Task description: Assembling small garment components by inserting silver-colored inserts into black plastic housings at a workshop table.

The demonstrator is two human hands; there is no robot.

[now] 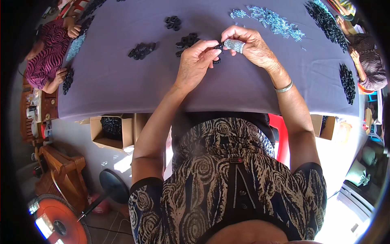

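Observation:
Over the table my left hand [196,63] pinches a small black piece [219,46] between thumb and fingers. My right hand [256,46] meets it from the other side, its fingers closed near the piece. A grey wrap [234,45] covers one digit of that hand; what its fingertips grip is too small to make out. Partly behind my left hand lies a pile of black ribbed ring-like pieces [187,40]. More black pieces form a pile [141,50] to the left and a smaller cluster [173,22] farther back.
Small light-blue clear pieces [278,23] are scattered at the back right of the purple tablecloth [122,89]. Co-workers sit at the left [48,53] and right [367,57] edges beside black piles. Below are a cardboard box [97,132] and an orange fan [61,221].

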